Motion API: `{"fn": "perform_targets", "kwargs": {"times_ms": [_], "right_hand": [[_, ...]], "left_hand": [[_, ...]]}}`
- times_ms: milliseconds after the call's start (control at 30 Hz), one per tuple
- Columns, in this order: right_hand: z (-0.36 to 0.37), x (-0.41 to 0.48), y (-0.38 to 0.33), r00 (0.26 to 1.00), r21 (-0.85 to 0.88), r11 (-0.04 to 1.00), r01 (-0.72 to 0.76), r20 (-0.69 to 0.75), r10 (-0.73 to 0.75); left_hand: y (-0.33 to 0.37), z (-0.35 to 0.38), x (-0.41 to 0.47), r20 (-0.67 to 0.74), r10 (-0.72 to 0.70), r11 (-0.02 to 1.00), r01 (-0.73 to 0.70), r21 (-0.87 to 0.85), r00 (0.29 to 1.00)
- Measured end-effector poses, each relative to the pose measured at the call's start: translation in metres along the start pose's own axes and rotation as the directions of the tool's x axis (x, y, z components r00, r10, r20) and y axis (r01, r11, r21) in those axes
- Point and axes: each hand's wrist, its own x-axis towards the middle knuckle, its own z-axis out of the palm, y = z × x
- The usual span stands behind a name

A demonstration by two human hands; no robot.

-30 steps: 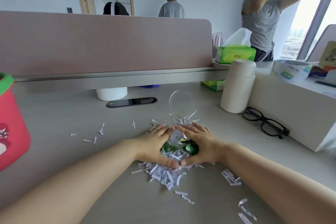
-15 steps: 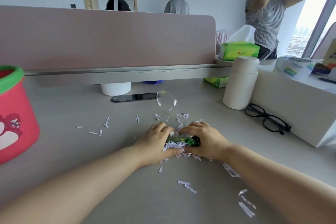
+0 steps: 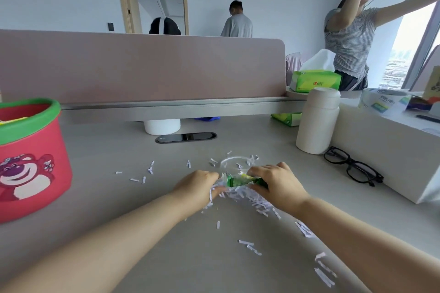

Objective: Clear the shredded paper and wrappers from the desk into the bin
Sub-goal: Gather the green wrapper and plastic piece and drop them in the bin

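Both hands press together a clump of white shredded paper strips [image 3: 234,194] and crinkled green plastic wrappers [image 3: 240,181] mid-surface: left hand [image 3: 198,187] and right hand [image 3: 277,184] each clenched around it. A red, green-rimmed bin [image 3: 31,157] stands far left, well apart.

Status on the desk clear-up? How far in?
Early. Done: the red bin shows something yellowish inside, nothing more can be told. In hand: left hand and right hand squeeze a clump of shredded paper and a green wrapper. Left: loose shreds scattered over the desk.
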Motion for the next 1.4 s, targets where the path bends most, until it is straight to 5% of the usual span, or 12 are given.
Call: {"fn": "perform_targets", "kwargs": {"times_ms": [267, 633, 867, 1033, 1133, 1233, 1400], "right_hand": [[-0.023, 0.048, -0.045, 0.971, 0.136, 0.984, 0.116, -0.226, -0.083], [-0.062, 0.157, -0.139, 0.912, 0.256, 0.942, 0.217, -0.396, -0.102], [-0.069, 0.204, -0.2, 0.867, 0.262, 0.902, 0.342, -0.459, -0.196], [-0.061, 0.226, -0.235, 0.838, 0.273, 0.875, 0.399, -0.495, -0.228], [-0.052, 0.234, -0.248, 0.846, 0.279, 0.874, 0.398, -0.48, -0.232], [-0.044, 0.238, -0.254, 0.854, 0.281, 0.877, 0.39, -0.466, -0.231], [-0.035, 0.24, -0.256, 0.858, 0.298, 0.871, 0.391, -0.46, -0.228]], "left_hand": [[-0.025, -0.058, -0.027, -0.258, -0.02, 0.996, -0.003, -0.089, 0.966], [-0.074, -0.184, -0.076, -0.58, -0.065, 0.997, 0.081, 0.001, 0.812], [-0.142, -0.236, -0.1, -0.696, -0.157, 0.957, 0.281, 0.067, 0.701], [-0.198, -0.247, -0.112, -0.581, -0.351, 0.875, 0.479, 0.077, 0.734], [-0.213, -0.243, -0.116, -0.307, -0.483, 0.846, 0.528, 0.078, 0.82], [-0.225, -0.243, -0.119, -0.074, -0.548, 0.828, 0.553, 0.095, 0.833], [-0.23, -0.247, -0.125, -0.073, -0.554, 0.819, 0.559, 0.128, 0.829]]}}
